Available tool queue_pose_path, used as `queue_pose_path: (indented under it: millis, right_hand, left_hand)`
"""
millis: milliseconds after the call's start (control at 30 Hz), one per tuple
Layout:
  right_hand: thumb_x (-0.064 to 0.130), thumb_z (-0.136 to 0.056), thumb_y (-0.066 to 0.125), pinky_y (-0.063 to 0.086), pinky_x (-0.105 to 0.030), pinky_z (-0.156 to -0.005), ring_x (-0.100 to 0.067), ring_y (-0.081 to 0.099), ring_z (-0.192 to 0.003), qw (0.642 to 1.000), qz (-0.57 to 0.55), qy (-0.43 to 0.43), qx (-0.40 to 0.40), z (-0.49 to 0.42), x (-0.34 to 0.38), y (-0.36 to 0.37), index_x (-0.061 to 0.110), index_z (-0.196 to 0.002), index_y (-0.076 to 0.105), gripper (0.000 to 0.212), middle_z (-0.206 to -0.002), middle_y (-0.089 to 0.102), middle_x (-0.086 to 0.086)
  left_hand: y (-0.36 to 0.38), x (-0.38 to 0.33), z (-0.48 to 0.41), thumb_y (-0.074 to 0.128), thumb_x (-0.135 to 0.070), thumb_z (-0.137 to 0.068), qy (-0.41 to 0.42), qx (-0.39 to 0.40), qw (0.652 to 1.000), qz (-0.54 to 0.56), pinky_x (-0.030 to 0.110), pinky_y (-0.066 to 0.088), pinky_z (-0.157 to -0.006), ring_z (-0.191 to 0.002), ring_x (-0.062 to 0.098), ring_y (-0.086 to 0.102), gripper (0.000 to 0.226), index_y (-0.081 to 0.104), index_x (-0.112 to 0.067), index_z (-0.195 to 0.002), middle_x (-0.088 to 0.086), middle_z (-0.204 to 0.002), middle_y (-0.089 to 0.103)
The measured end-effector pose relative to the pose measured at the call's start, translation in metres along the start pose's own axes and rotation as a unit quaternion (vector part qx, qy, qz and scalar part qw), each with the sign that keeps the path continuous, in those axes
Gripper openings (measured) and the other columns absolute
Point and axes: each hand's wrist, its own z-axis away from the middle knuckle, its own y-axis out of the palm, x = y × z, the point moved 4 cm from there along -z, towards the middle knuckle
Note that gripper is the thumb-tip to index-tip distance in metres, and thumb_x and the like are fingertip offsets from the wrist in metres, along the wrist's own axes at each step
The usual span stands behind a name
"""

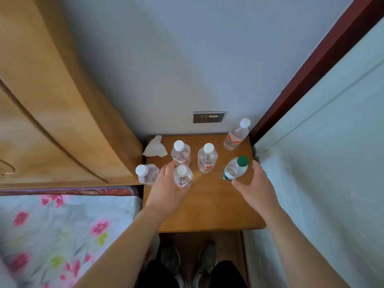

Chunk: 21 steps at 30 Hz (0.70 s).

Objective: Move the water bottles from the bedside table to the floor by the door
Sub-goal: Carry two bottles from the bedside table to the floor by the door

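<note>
Several water bottles stand on the wooden bedside table (pixel 209 206). Most have white caps; one has a green cap. My left hand (pixel 166 192) curls around the near white-capped bottle (pixel 182 176), index finger on its left side and thumb under its near side. My right hand (pixel 256 183) is spread around the green-capped bottle (pixel 235 169): the thumb touches its near side, and the fingers stand slightly off its right side. Other white-capped bottles stand at the left edge (pixel 143 175), the middle back (pixel 180 153), the centre (pixel 207 158) and the back right corner (pixel 236 135).
A crumpled white tissue (pixel 154 148) lies at the table's back left corner. A wooden headboard (pixel 62 113) and a bed with a floral sheet (pixel 58 231) are on the left. A pale curtain (pixel 324 163) hangs on the right. My shoes (pixel 187 260) stand below the table's front edge.
</note>
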Motion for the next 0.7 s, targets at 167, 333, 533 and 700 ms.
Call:
queue_pose_path:
  millis: [167,333,533,700]
  right_hand:
    - [0.046,-0.079,0.077,0.046,-0.038,-0.102,-0.018,0.049,-0.131,0.997,-0.068,-0.007,-0.021,-0.029,-0.011,0.020,0.028,-0.147,0.032,0.084,-0.143,0.050,0.006]
    - [0.039,-0.081,0.077,0.047,-0.033,-0.099,-0.019,0.053,-0.126,0.996,-0.079,-0.016,-0.038,-0.049,-0.014,0.029,0.024,-0.145,0.039,0.076,-0.140,0.053,0.003]
    - [0.035,-0.080,0.079,0.049,-0.033,-0.096,-0.018,0.058,-0.118,0.996,-0.069,-0.027,-0.043,-0.058,-0.018,0.034,0.024,-0.139,0.046,0.069,-0.130,0.060,0.004]
    - [0.035,-0.078,0.080,0.050,-0.030,-0.089,-0.019,0.061,-0.112,0.996,-0.050,-0.032,-0.063,-0.060,-0.014,0.032,0.024,-0.135,0.052,0.064,-0.123,0.065,0.004]
  left_hand:
    - [0.025,0.019,-0.024,0.073,-0.043,-0.084,-0.004,-0.011,1.000,0.024,0.032,0.043,-0.100,-0.132,0.013,0.042,0.077,0.030,-0.033,-0.147,-0.009,-0.146,0.043]
    - [0.040,0.028,-0.036,0.079,-0.039,-0.080,0.009,-0.039,0.999,0.033,0.020,0.038,-0.085,-0.110,0.001,0.046,0.066,0.045,-0.030,-0.137,-0.011,-0.134,0.053]
    - [0.046,0.030,-0.045,0.083,-0.035,-0.077,0.009,-0.049,0.998,0.036,0.018,0.040,-0.082,-0.105,0.000,0.046,0.069,0.047,-0.030,-0.136,-0.011,-0.131,0.055]
    - [0.043,0.033,-0.046,0.083,-0.034,-0.076,0.006,-0.055,0.998,0.031,0.003,0.030,-0.075,-0.105,-0.002,0.046,0.067,0.051,-0.028,-0.135,-0.009,-0.128,0.059]
